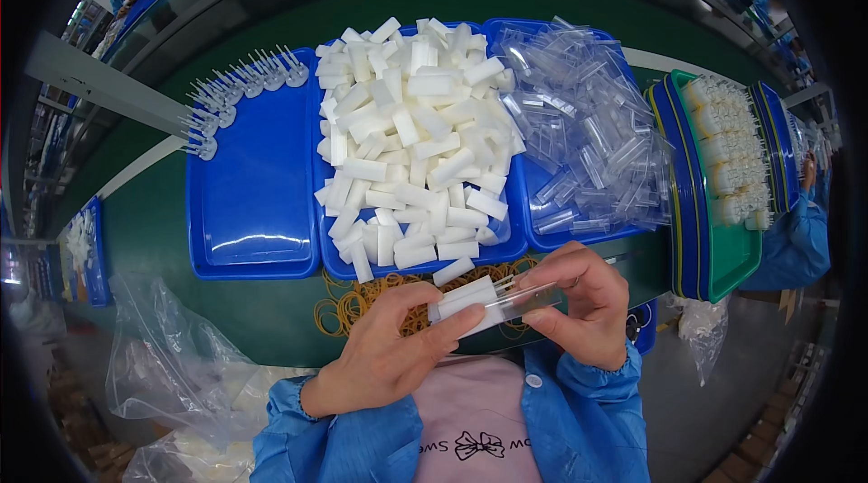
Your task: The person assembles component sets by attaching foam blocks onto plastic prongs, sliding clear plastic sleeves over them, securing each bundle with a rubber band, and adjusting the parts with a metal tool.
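Observation:
In front of my chest, my left hand (384, 338) is closed around a pair of white blocks (468, 295), thumb along the near side. Thin rods seem to stick out of their right end. My right hand (588, 302) pinches a clear plastic sleeve (530, 301) between thumb and fingers. The sleeve meets the right end of the blocks; whether it covers part of them I cannot tell. Just beyond my hands, a blue tray (331, 259) is heaped with loose white blocks (416, 135). Clear plastic sleeves (592, 144) fill the blue tray to its right.
Brown rubber bands (339, 307) lie on the green table below the trays. The left blue tray (258, 203) carries white pronged pieces (244, 80) along its far edge. Stacked trays (737, 270) with similar pieces stand at right. Clear bags (172, 347) hang at left. Other people work farther off.

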Motion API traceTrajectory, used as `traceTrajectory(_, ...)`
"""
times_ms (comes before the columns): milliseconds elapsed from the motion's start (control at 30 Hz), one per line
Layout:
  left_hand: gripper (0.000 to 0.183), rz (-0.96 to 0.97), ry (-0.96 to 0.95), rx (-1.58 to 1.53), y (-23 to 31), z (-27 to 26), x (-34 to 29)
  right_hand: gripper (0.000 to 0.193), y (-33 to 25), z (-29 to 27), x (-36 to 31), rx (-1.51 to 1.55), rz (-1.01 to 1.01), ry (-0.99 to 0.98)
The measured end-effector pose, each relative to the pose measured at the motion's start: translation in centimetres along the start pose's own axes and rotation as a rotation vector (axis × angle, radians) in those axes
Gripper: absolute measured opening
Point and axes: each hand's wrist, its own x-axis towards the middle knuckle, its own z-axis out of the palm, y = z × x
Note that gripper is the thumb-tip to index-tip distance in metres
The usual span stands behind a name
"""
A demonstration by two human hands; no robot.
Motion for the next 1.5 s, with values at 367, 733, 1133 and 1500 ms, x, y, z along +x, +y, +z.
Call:
traceTrajectory(367, 0.051, -0.023, 0.024, -0.151, -0.5, 0.2, -0.3, 0.036, 0.4, 1.0, -0.2, 0.239, 0.083, 0.108)
traceTrajectory(733, 0.048, -0.057, 0.26, -0.254, -1.3, 0.5, -0.8, 0.023, 0.8, 0.3, 0.4, 0.073, -0.123, 0.101)
traceTrajectory(1133, 0.046, -0.05, 0.209, -0.687, -3.0, 1.2, -1.4, 0.018, 0.1, 0.1, 0.2, -0.381, -0.198, 0.136)
traceTrajectory(1500, 0.043, -0.186, 0.396, -0.953, -2.7, 1.8, -2.0, 0.02, 0.4, 1.4, -0.5, -0.233, -0.189, 0.16)
